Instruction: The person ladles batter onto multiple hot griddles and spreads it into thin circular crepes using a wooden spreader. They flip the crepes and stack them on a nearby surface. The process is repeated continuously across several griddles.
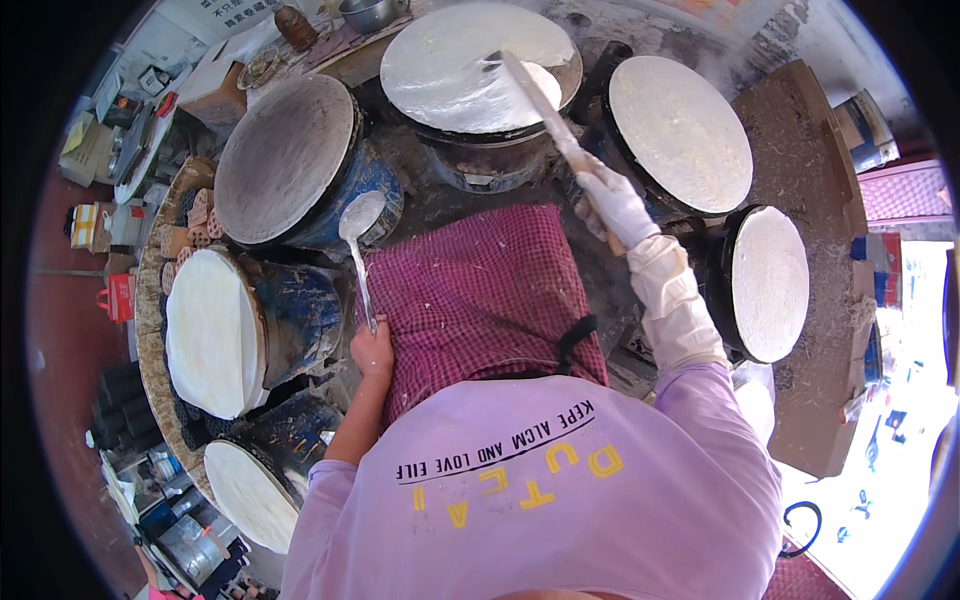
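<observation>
My left hand [373,349] grips the handle of a metal ladle [362,215], its bowl coated with white batter, beside the checked apron [480,292] on my lap. In a white glove, my right hand [616,201] holds a long flat spreader [541,101]. The spreader's tip rests at the wet batter [457,67] on the round griddle [574,75] ahead; the layer is uneven at its right side. Left of it is a bare griddle [289,157]. Thin pale sheets cover the right griddle [679,135] and the far-right griddle [771,285].
Stacked thin flatbreads [210,330] lie at left, with another pale round sheet [251,495] below them. Perforated bricks [199,214] line the left rim. A brown board [802,225] curves along the right. A metal bowl [367,13] and cardboard box [214,86] stand behind. Steam rises at the back right.
</observation>
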A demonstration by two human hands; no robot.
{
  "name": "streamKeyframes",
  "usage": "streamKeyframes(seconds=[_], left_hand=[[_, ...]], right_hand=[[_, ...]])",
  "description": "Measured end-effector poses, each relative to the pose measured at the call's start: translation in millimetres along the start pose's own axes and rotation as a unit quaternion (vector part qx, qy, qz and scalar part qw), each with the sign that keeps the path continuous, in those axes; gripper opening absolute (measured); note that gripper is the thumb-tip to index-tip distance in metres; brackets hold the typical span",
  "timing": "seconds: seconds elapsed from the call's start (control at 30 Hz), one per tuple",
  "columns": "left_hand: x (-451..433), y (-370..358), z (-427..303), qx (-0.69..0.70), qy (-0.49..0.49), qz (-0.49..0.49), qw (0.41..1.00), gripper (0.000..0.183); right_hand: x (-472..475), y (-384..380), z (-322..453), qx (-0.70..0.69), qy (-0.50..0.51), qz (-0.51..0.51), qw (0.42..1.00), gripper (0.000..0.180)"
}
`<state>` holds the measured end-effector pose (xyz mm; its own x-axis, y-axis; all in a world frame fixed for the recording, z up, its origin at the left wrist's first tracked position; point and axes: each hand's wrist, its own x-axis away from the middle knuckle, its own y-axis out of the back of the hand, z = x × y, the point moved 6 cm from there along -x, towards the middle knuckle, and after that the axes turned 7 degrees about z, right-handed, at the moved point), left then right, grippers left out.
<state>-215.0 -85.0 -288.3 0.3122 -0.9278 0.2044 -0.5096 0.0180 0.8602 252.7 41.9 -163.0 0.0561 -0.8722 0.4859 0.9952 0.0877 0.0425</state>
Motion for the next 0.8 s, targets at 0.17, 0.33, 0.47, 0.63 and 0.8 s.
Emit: streamKeyframes(seconds=[0.17, 0.33, 0.47, 0.63, 0.8], left_hand=[[3, -1, -12, 0.050, -0.040, -0.010, 0.998, 0.029], [-4, -4, -14, 0.010, -0.012, 0.010, 1.000, 0.030], [-9, -1, -16, -0.027, 0.011, 0.040, 0.999, 0.031], [2, 13, -36, 0.055, -0.066, 0.023, 0.996, 0.026], [21, 57, -118, 0.242, 0.015, 0.229, 0.943, 0.026]], right_hand=[[-2, -48, -50, 0.041, -0.011, 0.084, 0.996, 0.053], [-53, 41, -37, 0.201, 0.184, -0.130, 0.953, 0.051], [-78, 28, 25, 0.481, 0.128, -0.208, 0.842, 0.045], [-45, -26, 2, 0.415, 0.155, -0.268, 0.856, 0.050], [-97, 7, 18, 0.334, 0.120, -0.280, 0.892, 0.047]])
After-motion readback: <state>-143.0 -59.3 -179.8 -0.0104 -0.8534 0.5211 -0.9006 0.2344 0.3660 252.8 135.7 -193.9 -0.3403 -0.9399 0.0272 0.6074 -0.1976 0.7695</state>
